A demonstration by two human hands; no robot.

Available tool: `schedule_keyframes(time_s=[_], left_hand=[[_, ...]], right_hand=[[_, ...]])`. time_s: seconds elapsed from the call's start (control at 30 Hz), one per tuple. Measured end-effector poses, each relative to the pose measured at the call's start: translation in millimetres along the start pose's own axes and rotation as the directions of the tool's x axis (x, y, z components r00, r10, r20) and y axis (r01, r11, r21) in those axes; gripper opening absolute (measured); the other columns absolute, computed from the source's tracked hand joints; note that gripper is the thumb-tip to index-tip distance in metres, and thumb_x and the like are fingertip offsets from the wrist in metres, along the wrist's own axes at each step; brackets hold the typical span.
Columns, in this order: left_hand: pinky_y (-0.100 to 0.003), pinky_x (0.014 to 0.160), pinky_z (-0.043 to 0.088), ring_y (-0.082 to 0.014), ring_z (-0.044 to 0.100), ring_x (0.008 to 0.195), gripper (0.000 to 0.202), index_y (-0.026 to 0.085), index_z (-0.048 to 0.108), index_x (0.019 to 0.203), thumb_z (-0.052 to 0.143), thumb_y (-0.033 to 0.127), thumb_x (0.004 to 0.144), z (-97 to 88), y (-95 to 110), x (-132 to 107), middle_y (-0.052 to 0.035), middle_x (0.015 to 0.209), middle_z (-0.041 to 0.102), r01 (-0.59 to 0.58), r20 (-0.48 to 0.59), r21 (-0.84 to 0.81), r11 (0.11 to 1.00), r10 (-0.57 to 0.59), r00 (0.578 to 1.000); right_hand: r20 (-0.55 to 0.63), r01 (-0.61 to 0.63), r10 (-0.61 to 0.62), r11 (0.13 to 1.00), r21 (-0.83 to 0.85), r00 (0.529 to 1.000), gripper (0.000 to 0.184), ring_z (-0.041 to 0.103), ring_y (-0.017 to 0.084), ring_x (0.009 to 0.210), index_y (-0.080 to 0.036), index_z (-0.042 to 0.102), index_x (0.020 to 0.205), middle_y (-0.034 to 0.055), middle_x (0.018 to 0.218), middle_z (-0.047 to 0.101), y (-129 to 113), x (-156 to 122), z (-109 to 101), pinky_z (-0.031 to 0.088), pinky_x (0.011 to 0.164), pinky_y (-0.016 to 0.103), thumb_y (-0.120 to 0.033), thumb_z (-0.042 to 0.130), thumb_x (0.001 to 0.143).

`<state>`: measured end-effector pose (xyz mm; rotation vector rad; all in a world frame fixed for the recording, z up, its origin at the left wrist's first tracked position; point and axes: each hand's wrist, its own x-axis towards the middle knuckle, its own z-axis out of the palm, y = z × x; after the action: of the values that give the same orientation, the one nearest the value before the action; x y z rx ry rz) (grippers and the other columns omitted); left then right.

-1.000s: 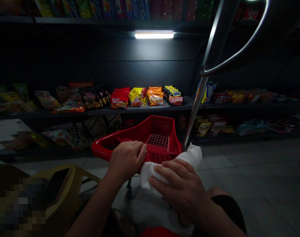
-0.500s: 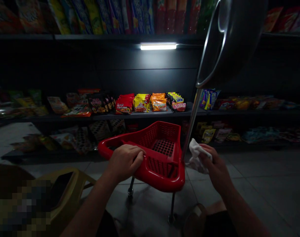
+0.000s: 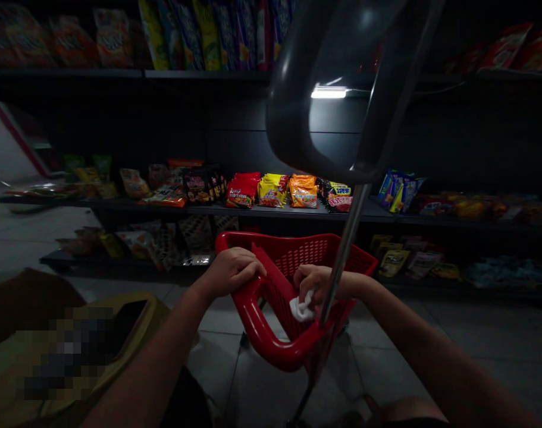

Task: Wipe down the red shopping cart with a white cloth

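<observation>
Two arms are stretched forward over a red plastic shopping basket [image 3: 253,315] — its rim is gripped by the left hand [image 3: 231,272], fingers curled together, while a white cloth [image 3: 301,309] is pinched by the right hand [image 3: 318,284], its fingers bunched on it. That hand is partly crossed by a steel pole [image 3: 340,261] — beyond the fingers, instant-noodle packets [image 3: 273,191] are shelved, and a pixelated patch [image 3: 65,351] hides something far to the left.

Readable text: none | red, yellow and orange packets [image 3: 273,191] on middle shelf [image 3: 297,210]: print too small, dim | tall packets [image 3: 194,35] on top shelf [image 3: 74,74]: lettering cut off, unreadable | lower-shelf sachets [image 3: 393,263]: too dark
</observation>
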<state>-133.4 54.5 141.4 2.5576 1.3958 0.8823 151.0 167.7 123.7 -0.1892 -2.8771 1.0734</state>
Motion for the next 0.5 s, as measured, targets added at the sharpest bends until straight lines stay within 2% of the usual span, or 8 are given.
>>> schedule_keyframes(time_s=[0.13, 0.17, 0.2, 0.27, 0.33, 0.4, 0.5], left_hand=[[-0.034, 0.101, 0.042, -0.0167, 0.064, 0.098, 0.048, 0.023, 0.078, 0.089, 0.031, 0.03, 0.098, -2.7, -13.7, 5.8, -0.0034, 0.101, 0.074, -0.016, -0.016, -0.026, 1.0, 0.016, 1.0], [-0.034, 0.1, 0.042, -0.0169, 0.063, 0.098, 0.049, 0.023, 0.078, 0.089, 0.031, 0.031, 0.097, -3.0, -15.2, 7.2, -0.0039, 0.102, 0.073, -0.008, -0.014, -0.008, 1.0, 0.008, 1.0], [-0.034, 0.099, 0.042, -0.0171, 0.061, 0.097, 0.048, 0.023, 0.078, 0.09, 0.031, 0.032, 0.097, -3.1, -15.9, 8.5, -0.0043, 0.102, 0.072, 0.004, -0.013, 0.006, 1.0, -0.004, 1.0], [-0.033, 0.097, 0.042, -0.017, 0.06, 0.095, 0.045, 0.021, 0.076, 0.095, 0.033, 0.031, 0.097, -2.3, -15.5, 10.9, -0.0048, 0.099, 0.071, 0.028, -0.017, 0.007, 1.0, -0.028, 0.999], [-0.033, 0.093, 0.044, -0.0172, 0.059, 0.093, 0.039, 0.018, 0.072, 0.096, 0.036, 0.031, 0.096, -0.7, -14.5, 12.5, -0.0052, 0.097, 0.07, 0.058, -0.041, -0.016, 0.998, -0.058, 0.997], [-0.032, 0.09, 0.045, -0.0173, 0.059, 0.091, 0.034, 0.017, 0.068, 0.092, 0.038, 0.032, 0.095, 1.0, -14.2, 12.8, -0.0053, 0.096, 0.069, 0.087, -0.065, -0.035, 0.996, -0.089, 0.994], [-0.032, 0.09, 0.045, -0.0173, 0.058, 0.09, 0.033, 0.017, 0.064, 0.086, 0.036, 0.033, 0.096, 2.1, -14.9, 11.8, -0.0052, 0.095, 0.067, 0.084, -0.087, -0.056, 0.995, -0.089, 0.992]], right_hand=[[0.057, 0.062, -0.059, 0.997, -0.053, 0.997, 0.018, 0.06, 0.016, 0.097, -0.02, 0.077, 0.094, 0.0033, 0.1, 0.065, 1.8, 27.7, -11.3, 0.049, 0.089, 0.027, -0.033, 0.07, 0.085], [0.005, 0.067, -0.067, 0.994, -0.087, 0.998, 0.019, 0.061, 0.016, 0.096, -0.02, 0.077, 0.095, 0.0033, 0.099, 0.065, 3.9, 38.1, -12.6, 0.049, 0.089, 0.028, -0.035, 0.07, 0.085], [-0.096, 0.044, -0.057, 0.99, -0.132, 0.994, 0.021, 0.061, 0.017, 0.096, -0.019, 0.076, 0.097, 0.0041, 0.1, 0.065, 7.0, 50.1, -12.2, 0.049, 0.089, 0.028, -0.035, 0.069, 0.087], [-0.336, -0.08, -0.005, 0.967, -0.24, 0.942, 0.024, 0.06, 0.019, 0.1, -0.019, 0.075, 0.105, 0.0073, 0.106, 0.065, 14.8, 75.6, -6.4, 0.048, 0.092, 0.033, -0.035, 0.065, 0.09], [-0.451, -0.212, 0.038, 0.915, -0.343, 0.892, 0.027, 0.057, 0.024, 0.11, -0.021, 0.072, 0.114, 0.0106, 0.116, 0.063, 20.3, 93.4, 4.1, 0.045, 0.099, 0.04, -0.033, 0.064, 0.092], [-0.39, -0.229, 0.051, 0.875, -0.426, 0.92, 0.031, 0.054, 0.026, 0.119, -0.024, 0.069, 0.123, 0.012, 0.127, 0.06, 18.1, 92.4, 14.8, 0.04, 0.105, 0.047, -0.031, 0.061, 0.093], [-0.195, -0.071, -0.016, 0.901, -0.427, 0.981, 0.033, 0.053, 0.024, 0.124, -0.027, 0.065, 0.128, 0.0105, 0.133, 0.058, -2.3, 53.4, 24.6, 0.037, 0.109, 0.046, -0.03, 0.05, 0.099]])
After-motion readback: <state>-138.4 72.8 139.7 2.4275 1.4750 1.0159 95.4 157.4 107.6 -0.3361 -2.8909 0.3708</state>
